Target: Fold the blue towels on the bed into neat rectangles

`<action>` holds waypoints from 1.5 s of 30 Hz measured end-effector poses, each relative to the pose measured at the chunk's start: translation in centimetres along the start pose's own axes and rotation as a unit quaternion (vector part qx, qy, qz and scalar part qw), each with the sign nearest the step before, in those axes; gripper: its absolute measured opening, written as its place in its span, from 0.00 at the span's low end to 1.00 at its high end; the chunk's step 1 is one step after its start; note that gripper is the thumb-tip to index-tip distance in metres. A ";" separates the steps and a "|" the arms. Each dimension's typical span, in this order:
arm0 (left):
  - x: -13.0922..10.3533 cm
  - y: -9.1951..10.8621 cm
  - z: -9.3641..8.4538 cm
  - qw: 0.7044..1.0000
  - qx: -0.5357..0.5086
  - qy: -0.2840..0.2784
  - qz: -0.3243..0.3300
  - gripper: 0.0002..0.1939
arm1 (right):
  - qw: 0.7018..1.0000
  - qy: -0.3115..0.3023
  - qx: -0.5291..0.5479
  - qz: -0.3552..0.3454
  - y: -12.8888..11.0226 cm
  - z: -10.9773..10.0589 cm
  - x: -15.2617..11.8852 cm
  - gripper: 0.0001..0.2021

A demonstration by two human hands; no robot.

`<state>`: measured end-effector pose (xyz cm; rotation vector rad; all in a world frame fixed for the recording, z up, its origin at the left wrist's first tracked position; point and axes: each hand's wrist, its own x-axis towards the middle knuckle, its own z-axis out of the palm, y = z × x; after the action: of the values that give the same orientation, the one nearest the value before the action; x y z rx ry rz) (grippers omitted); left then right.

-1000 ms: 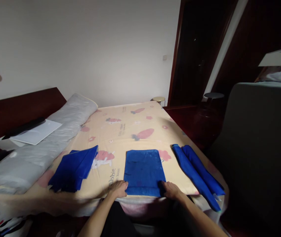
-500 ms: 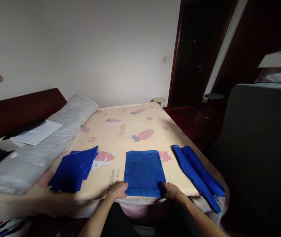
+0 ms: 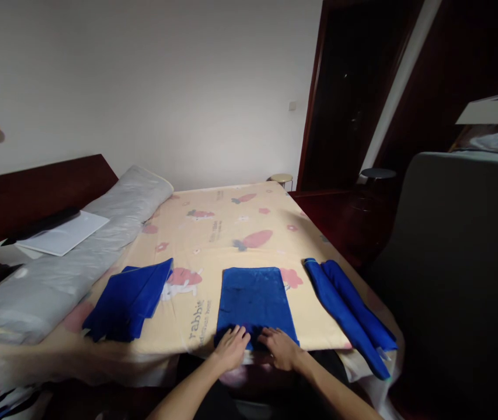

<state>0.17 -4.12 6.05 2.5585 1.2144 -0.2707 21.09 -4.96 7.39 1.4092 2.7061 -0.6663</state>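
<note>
Hands converging on the folded blue cloth, near bed edge.
Your left hand (image 3: 232, 347) and right hand (image 3: 278, 347) are pressing flat, grip released, on the folded blue cloth's (image 3: 254, 300) near edge; they are now sitting closer together than at its corners earlier.

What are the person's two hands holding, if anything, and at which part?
Both hands, left hand and right hand, rest on the folded blue cloth at its near edge; no lifting grip shows.
</note>
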 end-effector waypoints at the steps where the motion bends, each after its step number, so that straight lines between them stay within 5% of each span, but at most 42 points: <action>1: -0.1 -0.2 0.0 1.000 -0.002 -0.006 -0.008 0.27 | 1.000 -0.007 0.004 0.000 -0.1 0.0 0.0 0.22; 5: -0.4 -1.3 -0.5 0.999 -0.007 -0.021 -0.037 0.29 | 0.999 -0.009 -0.012 0.049 0.9 0.0 -0.3 0.19; 16: -0.8 -4.0 -0.6 0.997 0.025 -0.034 -0.068 0.33 | 0.988 -0.010 -0.090 0.125 4.4 1.5 -0.9 0.38; 26: -1.1 -5.3 -2.7 0.994 0.009 0.013 -0.105 0.17 | 0.985 0.050 -0.093 0.137 5.3 1.2 -0.4 0.19; 39: -0.5 -7.1 -2.0 0.988 -0.025 -0.020 -0.148 0.13 | 0.981 0.018 -0.083 0.172 6.2 2.4 -0.4 0.17; 45: -0.8 -7.8 -2.2 0.983 -0.022 -0.006 -0.181 0.13 | 0.973 0.054 -0.096 0.201 6.1 1.1 -0.4 0.24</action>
<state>-6.33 0.76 6.88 2.2815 1.6593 -0.3319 25.97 -2.60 4.28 1.9006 2.3592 -0.2999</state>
